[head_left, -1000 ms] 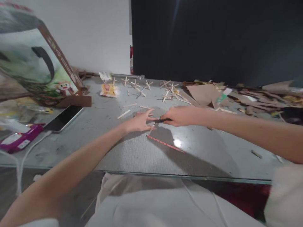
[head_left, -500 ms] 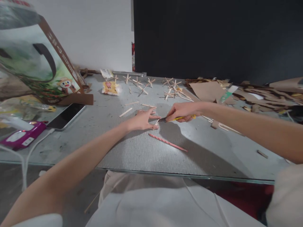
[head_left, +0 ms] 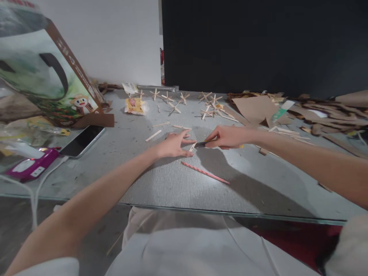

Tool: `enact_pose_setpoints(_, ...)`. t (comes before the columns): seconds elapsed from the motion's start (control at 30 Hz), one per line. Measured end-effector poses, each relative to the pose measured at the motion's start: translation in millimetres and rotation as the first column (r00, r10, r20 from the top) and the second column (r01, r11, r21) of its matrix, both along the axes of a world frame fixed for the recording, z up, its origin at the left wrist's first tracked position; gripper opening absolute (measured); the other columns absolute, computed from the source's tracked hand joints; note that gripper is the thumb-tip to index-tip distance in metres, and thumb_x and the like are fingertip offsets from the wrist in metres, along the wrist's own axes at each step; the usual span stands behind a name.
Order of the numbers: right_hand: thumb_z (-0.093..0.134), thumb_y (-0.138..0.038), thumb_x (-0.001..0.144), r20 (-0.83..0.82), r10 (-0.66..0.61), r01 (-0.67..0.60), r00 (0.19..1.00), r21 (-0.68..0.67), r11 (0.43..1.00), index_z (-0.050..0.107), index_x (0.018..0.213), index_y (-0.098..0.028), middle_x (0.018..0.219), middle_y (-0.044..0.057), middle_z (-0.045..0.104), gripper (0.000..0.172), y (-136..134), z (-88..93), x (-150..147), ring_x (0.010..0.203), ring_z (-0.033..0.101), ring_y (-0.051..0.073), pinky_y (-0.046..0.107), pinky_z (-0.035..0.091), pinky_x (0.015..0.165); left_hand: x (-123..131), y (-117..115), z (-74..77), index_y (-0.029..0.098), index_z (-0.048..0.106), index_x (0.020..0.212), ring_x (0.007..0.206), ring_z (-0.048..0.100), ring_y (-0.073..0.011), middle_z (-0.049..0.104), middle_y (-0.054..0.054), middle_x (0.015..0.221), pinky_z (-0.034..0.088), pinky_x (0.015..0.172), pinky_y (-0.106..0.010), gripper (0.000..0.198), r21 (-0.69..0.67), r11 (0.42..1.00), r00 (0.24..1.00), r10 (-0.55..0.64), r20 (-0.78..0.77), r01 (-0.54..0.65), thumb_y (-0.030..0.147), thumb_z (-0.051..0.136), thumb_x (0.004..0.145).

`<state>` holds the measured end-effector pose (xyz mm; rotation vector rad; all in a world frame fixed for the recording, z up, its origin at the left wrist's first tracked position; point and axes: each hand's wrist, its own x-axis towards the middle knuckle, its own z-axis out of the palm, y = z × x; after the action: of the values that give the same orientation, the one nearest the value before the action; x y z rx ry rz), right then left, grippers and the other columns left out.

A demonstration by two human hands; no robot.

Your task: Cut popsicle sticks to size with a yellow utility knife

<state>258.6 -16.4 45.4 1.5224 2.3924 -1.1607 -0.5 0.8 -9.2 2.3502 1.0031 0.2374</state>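
My left hand (head_left: 174, 145) rests on the table with fingers partly spread, its fingertips and thumb pinning a short wooden craft stick (head_left: 193, 147) to the surface. Wrapped round a utility knife (head_left: 201, 144) with a dark front and a bit of yellow at its rear, my right hand (head_left: 222, 137) brings the tip against that stick. A red patterned pencil (head_left: 205, 172) lies just in front of both hands. Beyond my left fingers are loose craft sticks, one (head_left: 153, 135) to the left and another (head_left: 181, 127) behind.
Several star shapes of crossed sticks (head_left: 174, 108) stand at the back, beside a small yellow packet (head_left: 136, 106). To the left are a phone (head_left: 83, 141), a purple power socket (head_left: 33, 165) with a white cable, and a large printed box (head_left: 54, 73). Cardboard scraps (head_left: 254, 109) lie back right.
My right hand and the knife have shifted slightly right, and the knife's yellow rear is now mostly covered. My left hand stays on the stick. The view has moved a little.
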Motion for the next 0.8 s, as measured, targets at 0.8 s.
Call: enact_pose_setpoints(0.8,0.054,-0.044,0.098,0.157,0.104,-0.154,0.982,0.343,0.927,0.076,0.09,-0.023,0.055,-0.004,0.048,0.032,-14.2,-2.2,-13.0,0.051,0.037,0.012,0.029,0.022,0.055,-0.8,1.7,-2.7,0.023,0.011,0.167,0.156,0.034,-0.031,0.064,-0.012,0.146,0.014,0.125,-0.048,0.108,-0.006,1.0,1.0,-0.011,0.005,0.011,0.055,0.074,0.085)
